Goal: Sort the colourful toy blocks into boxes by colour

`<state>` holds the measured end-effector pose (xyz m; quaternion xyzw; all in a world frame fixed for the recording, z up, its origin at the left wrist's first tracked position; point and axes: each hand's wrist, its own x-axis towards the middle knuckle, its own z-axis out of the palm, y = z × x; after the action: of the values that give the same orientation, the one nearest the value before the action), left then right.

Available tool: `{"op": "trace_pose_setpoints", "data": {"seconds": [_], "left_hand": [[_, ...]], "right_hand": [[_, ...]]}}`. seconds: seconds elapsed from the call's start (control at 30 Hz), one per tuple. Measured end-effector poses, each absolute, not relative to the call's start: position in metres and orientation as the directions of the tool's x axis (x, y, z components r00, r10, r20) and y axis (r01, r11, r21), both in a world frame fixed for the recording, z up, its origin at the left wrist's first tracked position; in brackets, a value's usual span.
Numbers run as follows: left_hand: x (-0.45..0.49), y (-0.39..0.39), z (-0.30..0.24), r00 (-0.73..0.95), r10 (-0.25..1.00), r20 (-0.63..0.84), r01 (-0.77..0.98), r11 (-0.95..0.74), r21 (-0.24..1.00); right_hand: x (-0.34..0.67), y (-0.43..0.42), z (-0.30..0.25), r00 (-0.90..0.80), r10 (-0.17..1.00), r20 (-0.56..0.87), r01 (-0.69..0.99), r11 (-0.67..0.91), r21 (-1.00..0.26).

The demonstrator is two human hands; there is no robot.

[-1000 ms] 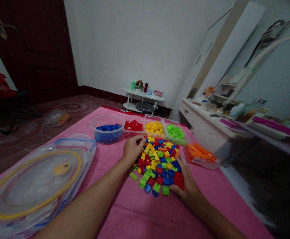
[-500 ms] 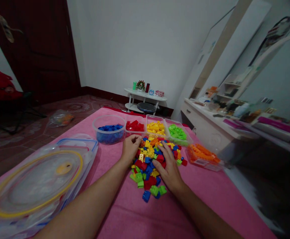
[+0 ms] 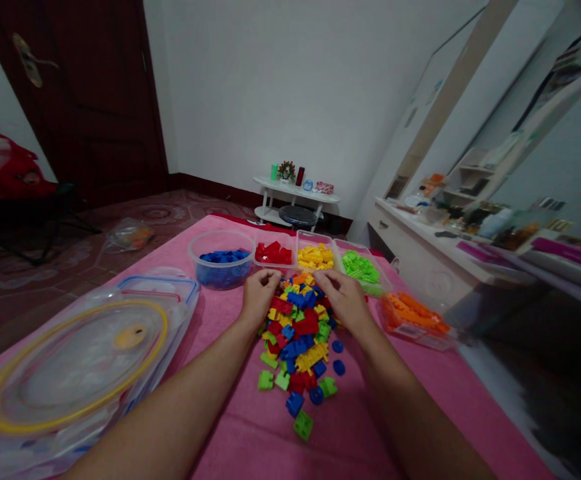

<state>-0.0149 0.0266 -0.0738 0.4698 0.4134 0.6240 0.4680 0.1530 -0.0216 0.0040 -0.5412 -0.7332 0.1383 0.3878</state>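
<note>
A heap of mixed building bricks (image 3: 303, 327) in red, blue, yellow, green and orange lies on a pink cloth (image 3: 250, 427). At the upper left edge of the heap is my left hand (image 3: 260, 293), its fingers curled together; whatever they hold is hidden. My right hand (image 3: 345, 300) reaches over the heap's upper right side, fingers bent in toward the thumb, and their contents cannot be made out. Several loose pieces lie at the near end, including a green brick (image 3: 303, 425) and a blue round piece (image 3: 338, 367).
Behind the heap stand a round tub of blue bricks (image 3: 222, 280) and boxes of red (image 3: 274, 263), yellow (image 3: 315, 268) and green bricks (image 3: 360, 287). An orange-brick box (image 3: 415, 340) sits right. Clear lids (image 3: 85, 363) lie left. A dressing table (image 3: 420, 247) stands beyond.
My right hand has moved from lying spread on the heap to its upper right edge, fingers now bent. Bricks have shifted toward me, with more loose pieces at the near end. My left hand stays similar.
</note>
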Motion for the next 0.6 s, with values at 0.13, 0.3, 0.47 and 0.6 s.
{"op": "trace_pose_setpoints", "data": {"seconds": [0.13, 0.3, 0.47, 0.6], "left_hand": [[-0.014, 0.027, -0.075, -0.125, 0.971, 0.202, -0.185, -0.223, 0.957], [-0.013, 0.026, -0.074, -0.127, 0.973, 0.193, -0.202, -0.216, 0.955], [-0.013, 0.026, -0.075, -0.137, 0.975, 0.174, -0.218, -0.201, 0.955], [-0.013, 0.027, -0.075, -0.125, 0.974, 0.191, -0.212, -0.215, 0.953]], "right_hand": [[0.205, -0.013, -0.007, -0.009, 0.937, 0.348, 0.824, 0.204, -0.529], [0.218, -0.018, -0.021, -0.159, 0.957, 0.243, 0.9, 0.241, -0.362], [0.205, -0.023, -0.011, -0.06, 0.985, 0.162, 0.973, 0.094, -0.211], [0.208, -0.028, 0.006, 0.004, 0.986, 0.169, 0.988, 0.022, -0.152]]}}
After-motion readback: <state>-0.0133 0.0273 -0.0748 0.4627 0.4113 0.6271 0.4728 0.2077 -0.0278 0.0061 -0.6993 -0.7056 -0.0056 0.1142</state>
